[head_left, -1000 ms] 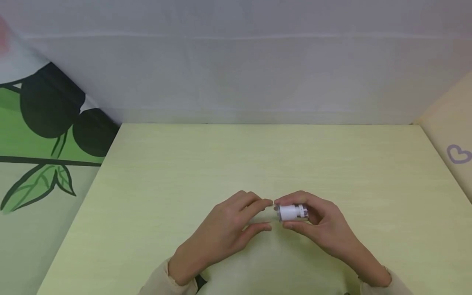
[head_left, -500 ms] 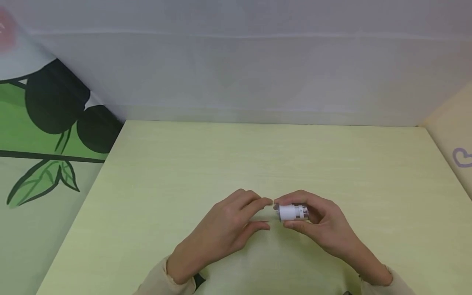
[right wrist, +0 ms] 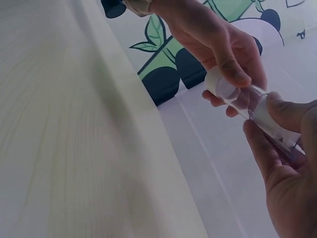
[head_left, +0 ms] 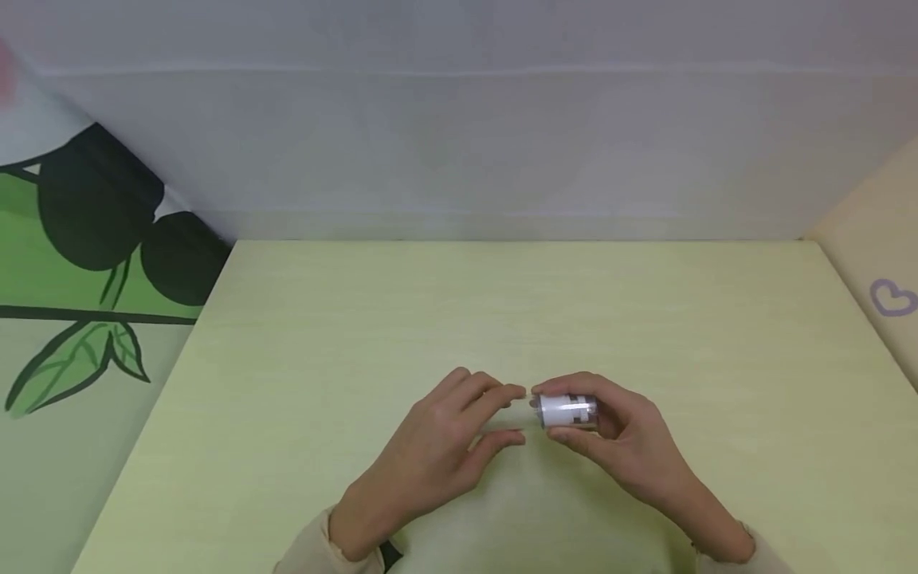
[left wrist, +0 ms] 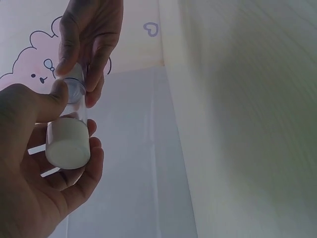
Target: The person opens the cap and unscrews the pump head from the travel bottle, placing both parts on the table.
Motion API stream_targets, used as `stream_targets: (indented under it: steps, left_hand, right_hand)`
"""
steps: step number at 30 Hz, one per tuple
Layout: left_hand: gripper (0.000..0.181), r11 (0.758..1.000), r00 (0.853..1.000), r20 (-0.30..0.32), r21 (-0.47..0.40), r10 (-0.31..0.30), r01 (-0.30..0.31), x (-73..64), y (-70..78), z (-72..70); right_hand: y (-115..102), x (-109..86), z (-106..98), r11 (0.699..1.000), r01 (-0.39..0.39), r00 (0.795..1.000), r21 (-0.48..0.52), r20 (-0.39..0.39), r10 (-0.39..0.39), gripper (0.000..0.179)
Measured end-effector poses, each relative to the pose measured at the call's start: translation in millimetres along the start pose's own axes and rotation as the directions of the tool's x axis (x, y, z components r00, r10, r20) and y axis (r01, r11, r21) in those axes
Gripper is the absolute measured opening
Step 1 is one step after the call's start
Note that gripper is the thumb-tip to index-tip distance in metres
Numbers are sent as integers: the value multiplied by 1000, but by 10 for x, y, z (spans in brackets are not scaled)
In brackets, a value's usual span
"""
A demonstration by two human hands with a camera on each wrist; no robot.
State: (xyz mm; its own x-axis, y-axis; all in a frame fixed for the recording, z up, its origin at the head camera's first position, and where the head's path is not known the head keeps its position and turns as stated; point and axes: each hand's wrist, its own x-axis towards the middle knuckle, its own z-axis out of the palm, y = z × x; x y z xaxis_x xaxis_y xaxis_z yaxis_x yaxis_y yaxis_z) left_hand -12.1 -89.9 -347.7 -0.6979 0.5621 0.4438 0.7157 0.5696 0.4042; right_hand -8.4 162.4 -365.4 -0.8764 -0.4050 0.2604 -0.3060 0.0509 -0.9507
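Observation:
Between both hands lies a small clear cylindrical bottle [head_left: 566, 410], held sideways above the table, with a white label around its right part. My right hand [head_left: 624, 438] grips that labelled end, thumb on the near side and fingers on the far side. At the other end, my left hand [head_left: 445, 438] curls its thumb and fingers around the clear wall. The left wrist view shows a white cap [left wrist: 68, 144] on this end, inside the left palm. The right wrist view shows the white label [right wrist: 270, 121] under the right thumb.
A pale wooden table [head_left: 502, 311] spreads beneath the hands, with a grey-white cloth [head_left: 459, 151] hanging behind its far edge. Painted panels with a leaf [head_left: 64, 367] and a purple heart [head_left: 892, 297] flank it. A dark object [right wrist: 113, 7] sits at the left sleeve.
The bottle has turned slightly about its length, so its label and clear part look different from above. Both hands have shifted a little left and keep their grip.

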Motion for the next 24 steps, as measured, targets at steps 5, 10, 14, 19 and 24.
stream_targets:
  steps: [5,10,14,19,24]
  left_hand:
    - [36,1000,1000,25,17,0,-1,2,19,-18]
    - [35,1000,1000,23,-14,-18,18,6,41,-22]
    - [35,997,999,-2,-59,-39,39,-13,53,-17]
    - [38,992,997,-49,-113,-65,59,-42,72,1]
    - [37,987,993,-80,-141,-85,73,-78,96,27]
  right_hand:
    - [-35,-11,-33,997,-74,997,9,22,74,44]
    - [-19,-16,-13,992,-74,997,98,-3,74,46]
    - [-13,-46,54,973,-121,990,197,-52,133,43]
    - [12,-74,148,960,-113,983,258,-115,146,37]
    - [54,-95,230,948,-78,980,307,-153,130,37]
